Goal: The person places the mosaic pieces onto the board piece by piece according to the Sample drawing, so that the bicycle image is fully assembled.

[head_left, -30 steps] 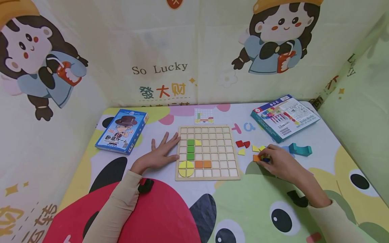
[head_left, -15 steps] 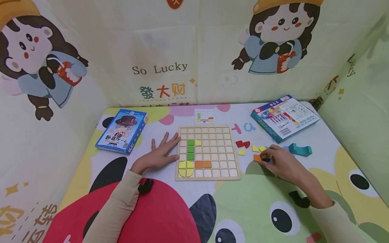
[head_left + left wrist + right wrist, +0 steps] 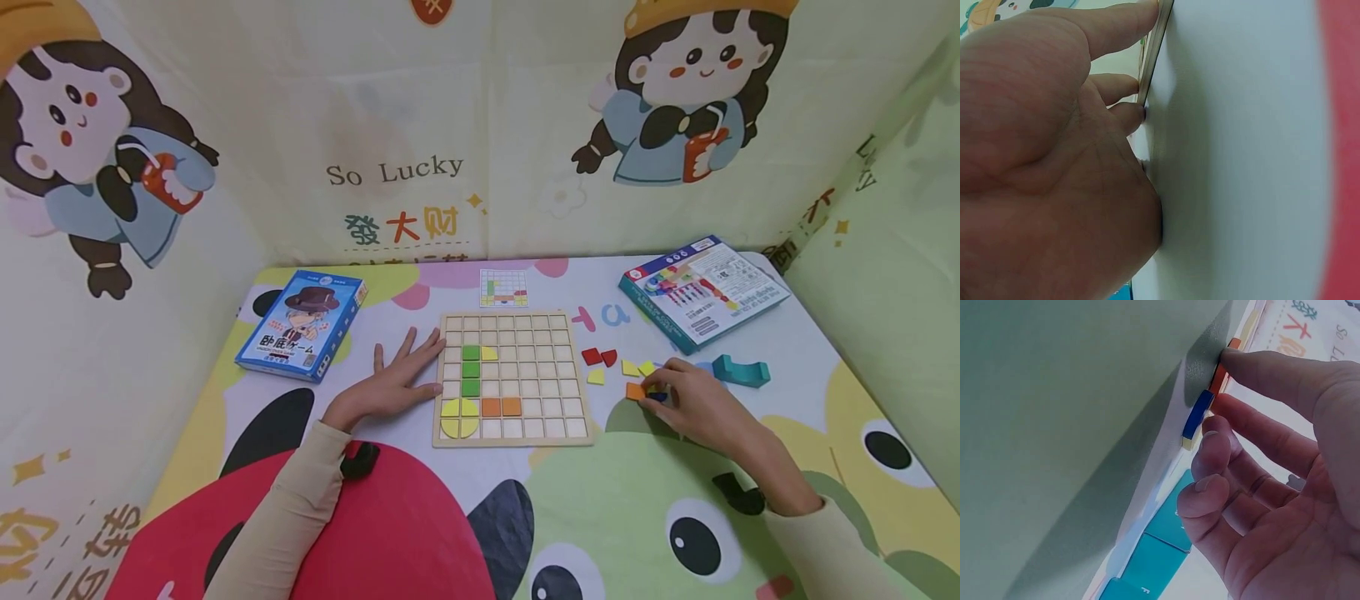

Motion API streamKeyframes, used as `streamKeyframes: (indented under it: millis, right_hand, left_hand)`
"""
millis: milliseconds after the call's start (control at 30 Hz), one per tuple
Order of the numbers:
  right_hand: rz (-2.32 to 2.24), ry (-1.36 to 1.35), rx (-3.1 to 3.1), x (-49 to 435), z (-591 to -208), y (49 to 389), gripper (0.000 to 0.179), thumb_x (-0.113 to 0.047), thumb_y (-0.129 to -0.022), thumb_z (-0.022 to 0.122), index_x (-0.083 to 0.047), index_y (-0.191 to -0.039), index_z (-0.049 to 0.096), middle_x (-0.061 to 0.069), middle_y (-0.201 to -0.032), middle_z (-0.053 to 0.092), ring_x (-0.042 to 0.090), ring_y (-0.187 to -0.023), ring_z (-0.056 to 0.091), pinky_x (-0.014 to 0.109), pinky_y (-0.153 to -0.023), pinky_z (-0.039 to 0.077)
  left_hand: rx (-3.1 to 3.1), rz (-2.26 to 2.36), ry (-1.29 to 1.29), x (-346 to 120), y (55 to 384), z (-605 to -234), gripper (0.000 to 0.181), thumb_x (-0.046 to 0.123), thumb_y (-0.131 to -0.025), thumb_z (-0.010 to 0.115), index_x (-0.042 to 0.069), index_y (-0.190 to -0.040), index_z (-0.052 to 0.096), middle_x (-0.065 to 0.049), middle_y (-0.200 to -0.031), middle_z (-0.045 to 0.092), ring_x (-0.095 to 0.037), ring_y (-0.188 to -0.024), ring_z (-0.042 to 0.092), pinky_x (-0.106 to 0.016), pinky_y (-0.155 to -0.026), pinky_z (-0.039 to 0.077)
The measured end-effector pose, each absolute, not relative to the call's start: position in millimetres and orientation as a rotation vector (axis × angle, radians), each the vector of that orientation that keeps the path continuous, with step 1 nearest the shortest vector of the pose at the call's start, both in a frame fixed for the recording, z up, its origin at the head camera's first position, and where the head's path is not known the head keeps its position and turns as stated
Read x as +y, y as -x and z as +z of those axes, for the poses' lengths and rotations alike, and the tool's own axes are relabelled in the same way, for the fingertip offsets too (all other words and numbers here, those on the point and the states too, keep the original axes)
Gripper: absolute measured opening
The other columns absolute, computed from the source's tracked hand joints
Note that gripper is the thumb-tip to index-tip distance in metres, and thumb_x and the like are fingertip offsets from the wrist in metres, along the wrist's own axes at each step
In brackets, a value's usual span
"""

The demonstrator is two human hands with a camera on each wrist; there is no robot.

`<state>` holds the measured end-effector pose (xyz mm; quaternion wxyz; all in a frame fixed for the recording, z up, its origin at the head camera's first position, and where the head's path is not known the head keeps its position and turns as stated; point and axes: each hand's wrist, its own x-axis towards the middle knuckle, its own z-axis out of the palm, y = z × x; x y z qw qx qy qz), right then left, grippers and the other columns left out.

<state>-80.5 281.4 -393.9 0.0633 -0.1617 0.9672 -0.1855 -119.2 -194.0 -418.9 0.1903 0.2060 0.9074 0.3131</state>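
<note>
A wooden grid board point(image 3: 531, 439) lies in the middle of the table, with green squares point(image 3: 470, 369), yellow quarter-circles point(image 3: 459, 418), another yellow piece point(image 3: 489, 353) and two orange squares point(image 3: 501, 407) in its cells. My left hand point(image 3: 393, 379) rests with spread fingers against the board's left edge; the left wrist view shows its fingertips point(image 3: 1142, 15) touching that edge. Right of the board, my right hand point(image 3: 693, 404) pinches an orange square tile point(image 3: 634, 392) between thumb and index finger. Beside those fingers is a dark blue piece point(image 3: 1197, 415), partly hidden in the head view.
Red pieces point(image 3: 592, 357) and yellow pieces point(image 3: 630, 367) lie loose right of the board. A small pattern card point(image 3: 504, 287) is behind it. A blue game box point(image 3: 300, 325) stands left, another box point(image 3: 705, 292) back right, and a teal curved block point(image 3: 741, 371) beyond the right hand.
The right hand has shifted very slightly at the orange tile, and more of the dark blue piece shows beneath its fingers. The left hand and the board stay put.
</note>
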Motion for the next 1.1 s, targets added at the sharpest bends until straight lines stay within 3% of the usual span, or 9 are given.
streamKeyframes:
  millis: [267, 600, 733, 967, 1100]
  right_hand:
    - [-0.567, 0.538, 2.955, 279, -394, 80, 0.024, -0.019, -0.089, 0.086, -0.007, -0.110, 0.080, 0.008, -0.100, 0.068, 0.016, -0.083, 0.060, 0.022, -0.066, 0.052]
    - [-0.598, 0.597, 2.957, 268, -394, 79, 0.026, -0.019, -0.091, 0.084, -0.009, -0.114, 0.079, 0.006, -0.105, 0.070, 0.018, -0.092, 0.067, 0.032, -0.079, 0.061]
    - [-0.618, 0.635, 2.961, 261, -395, 80, 0.024, -0.019, -0.090, 0.085, -0.009, -0.111, 0.080, 0.005, -0.103, 0.069, 0.018, -0.091, 0.067, 0.033, -0.078, 0.061]
    - [-0.640, 0.645, 2.923, 249, -393, 80, 0.023, -0.019, -0.091, 0.084, -0.011, -0.112, 0.079, 0.006, -0.104, 0.068, 0.013, -0.082, 0.058, 0.021, -0.067, 0.051]
    - [-0.630, 0.666, 2.923, 244, -395, 81, 0.025, -0.020, -0.090, 0.085, -0.012, -0.113, 0.078, 0.004, -0.103, 0.068, 0.012, -0.081, 0.057, 0.020, -0.067, 0.051]
  left_hand:
    - [2.548, 0.891, -0.585, -194, 119, -418, 0.083, 0.038, -0.104, 0.063, 0.021, -0.171, 0.019, -0.006, -0.182, 0.006, -0.040, -0.167, -0.016, -0.077, -0.119, -0.025]
    - [2.547, 0.896, -0.580, -194, 119, -418, 0.083, 0.037, -0.104, 0.064, 0.020, -0.171, 0.019, -0.007, -0.182, 0.007, -0.040, -0.167, -0.016, -0.077, -0.119, -0.025]
    - [2.539, 0.901, -0.579, -194, 119, -418, 0.083, 0.037, -0.104, 0.064, 0.019, -0.171, 0.020, -0.007, -0.182, 0.006, -0.040, -0.167, -0.017, -0.077, -0.118, -0.026]
    - [2.535, 0.904, -0.576, -194, 119, -418, 0.083, 0.038, -0.104, 0.064, 0.020, -0.171, 0.020, -0.006, -0.182, 0.006, -0.040, -0.167, -0.017, -0.077, -0.119, -0.026]
    - [2.538, 0.898, -0.578, -194, 119, -418, 0.083, 0.039, -0.104, 0.064, 0.019, -0.171, 0.019, -0.006, -0.182, 0.006, -0.040, -0.167, -0.016, -0.077, -0.118, -0.026]
